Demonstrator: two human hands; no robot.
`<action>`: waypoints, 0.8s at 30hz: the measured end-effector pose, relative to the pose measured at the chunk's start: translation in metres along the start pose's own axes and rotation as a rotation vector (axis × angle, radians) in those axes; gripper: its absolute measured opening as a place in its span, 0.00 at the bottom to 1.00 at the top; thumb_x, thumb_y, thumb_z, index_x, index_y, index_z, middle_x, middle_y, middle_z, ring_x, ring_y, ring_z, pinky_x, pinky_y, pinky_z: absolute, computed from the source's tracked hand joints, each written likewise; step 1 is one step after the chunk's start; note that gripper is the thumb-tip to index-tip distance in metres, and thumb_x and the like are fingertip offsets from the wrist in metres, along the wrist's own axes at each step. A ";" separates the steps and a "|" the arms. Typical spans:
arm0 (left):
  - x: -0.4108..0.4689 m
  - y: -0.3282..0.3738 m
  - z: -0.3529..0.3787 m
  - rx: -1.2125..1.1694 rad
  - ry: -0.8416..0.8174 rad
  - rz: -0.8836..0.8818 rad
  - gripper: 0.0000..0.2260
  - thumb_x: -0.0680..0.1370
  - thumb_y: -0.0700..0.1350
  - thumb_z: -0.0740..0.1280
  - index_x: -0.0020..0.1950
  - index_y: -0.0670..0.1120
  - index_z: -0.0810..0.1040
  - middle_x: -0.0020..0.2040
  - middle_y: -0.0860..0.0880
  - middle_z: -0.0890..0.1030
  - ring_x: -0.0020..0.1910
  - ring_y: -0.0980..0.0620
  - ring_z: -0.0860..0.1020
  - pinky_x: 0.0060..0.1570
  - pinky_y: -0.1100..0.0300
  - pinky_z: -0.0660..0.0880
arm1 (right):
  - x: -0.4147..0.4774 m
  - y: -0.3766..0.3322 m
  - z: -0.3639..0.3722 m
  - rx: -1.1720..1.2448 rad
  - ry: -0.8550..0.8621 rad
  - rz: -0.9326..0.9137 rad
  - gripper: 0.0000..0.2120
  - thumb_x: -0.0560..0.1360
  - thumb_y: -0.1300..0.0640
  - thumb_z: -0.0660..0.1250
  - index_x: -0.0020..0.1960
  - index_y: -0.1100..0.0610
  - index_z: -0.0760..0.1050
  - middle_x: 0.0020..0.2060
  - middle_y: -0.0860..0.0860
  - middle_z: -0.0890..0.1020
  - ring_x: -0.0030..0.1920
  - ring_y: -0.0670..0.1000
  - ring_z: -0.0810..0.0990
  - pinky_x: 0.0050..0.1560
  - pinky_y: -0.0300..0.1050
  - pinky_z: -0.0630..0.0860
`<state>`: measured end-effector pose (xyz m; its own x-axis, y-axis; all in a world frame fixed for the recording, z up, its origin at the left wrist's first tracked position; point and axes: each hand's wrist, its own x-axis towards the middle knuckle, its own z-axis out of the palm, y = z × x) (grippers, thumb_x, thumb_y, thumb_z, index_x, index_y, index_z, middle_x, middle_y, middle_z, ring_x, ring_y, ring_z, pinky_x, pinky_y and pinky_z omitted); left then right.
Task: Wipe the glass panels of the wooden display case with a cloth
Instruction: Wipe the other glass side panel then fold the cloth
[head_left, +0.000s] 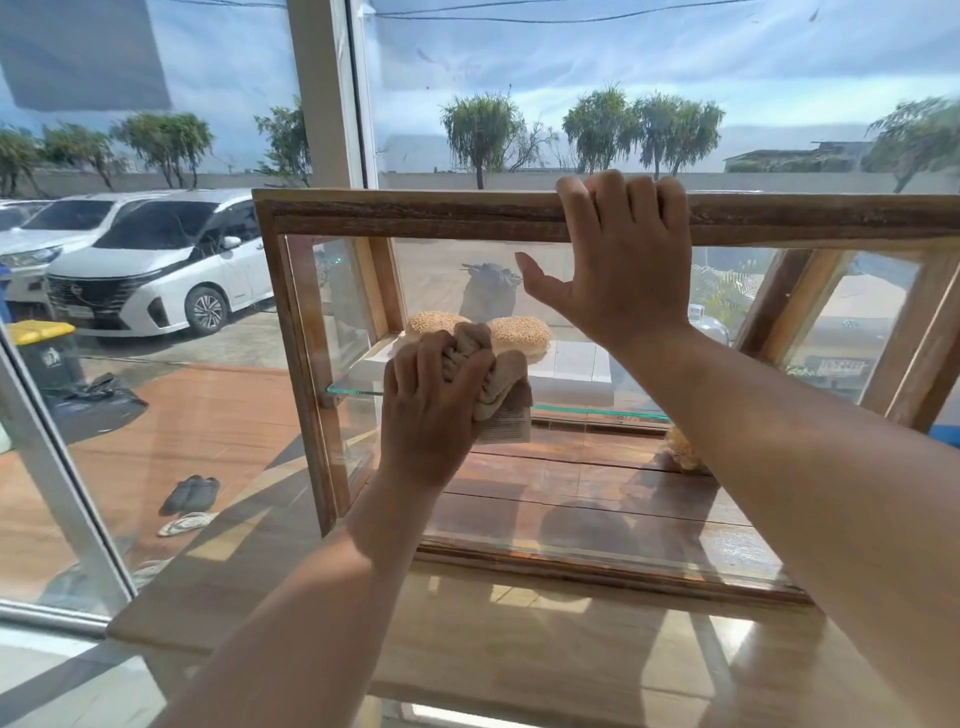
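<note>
A wooden display case (415, 215) with glass panels stands on a wooden counter in front of me. My left hand (431, 405) grips a bunched beige cloth (498, 384) and presses it against the front glass panel (571, 467), left of centre at the height of the glass shelf. My right hand (618, 260) holds the case's top frame, fingers curled over the rail and thumb spread out against the glass. Two sesame buns (519, 335) lie on the shelf inside, partly hidden by the cloth.
The wooden counter (519, 649) runs along a large window (182, 364) with a white post (327, 93). Outside are parked white cars (150, 270), a yellow-lidded bin (44, 348) and sandals on the tiles. Another pastry (683, 447) lies inside the case behind my right forearm.
</note>
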<state>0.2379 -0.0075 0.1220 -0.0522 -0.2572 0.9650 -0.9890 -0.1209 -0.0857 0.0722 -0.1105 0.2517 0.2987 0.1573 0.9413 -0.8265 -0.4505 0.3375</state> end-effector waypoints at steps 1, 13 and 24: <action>-0.014 0.002 0.002 0.001 -0.002 -0.020 0.16 0.74 0.52 0.74 0.58 0.49 0.76 0.56 0.40 0.73 0.53 0.39 0.72 0.51 0.47 0.69 | 0.000 0.001 0.000 -0.003 -0.001 -0.001 0.29 0.78 0.36 0.59 0.61 0.60 0.75 0.50 0.58 0.79 0.48 0.61 0.77 0.57 0.57 0.65; -0.118 -0.005 0.003 0.025 -0.201 0.024 0.16 0.73 0.48 0.64 0.61 0.50 0.71 0.58 0.40 0.70 0.53 0.38 0.72 0.50 0.45 0.75 | 0.001 -0.002 -0.001 0.012 0.001 0.001 0.28 0.78 0.36 0.59 0.62 0.60 0.74 0.50 0.58 0.79 0.48 0.61 0.77 0.57 0.57 0.69; -0.037 -0.028 -0.011 -0.018 -0.109 -0.235 0.23 0.71 0.47 0.74 0.62 0.49 0.70 0.60 0.41 0.67 0.56 0.39 0.67 0.54 0.46 0.67 | 0.000 0.000 0.000 -0.017 0.009 0.000 0.29 0.78 0.36 0.59 0.62 0.60 0.74 0.50 0.58 0.78 0.48 0.60 0.76 0.57 0.57 0.65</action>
<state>0.2659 0.0157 0.0917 0.1937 -0.3255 0.9255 -0.9745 -0.1729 0.1432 0.0718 -0.1103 0.2515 0.2946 0.1647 0.9413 -0.8348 -0.4351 0.3374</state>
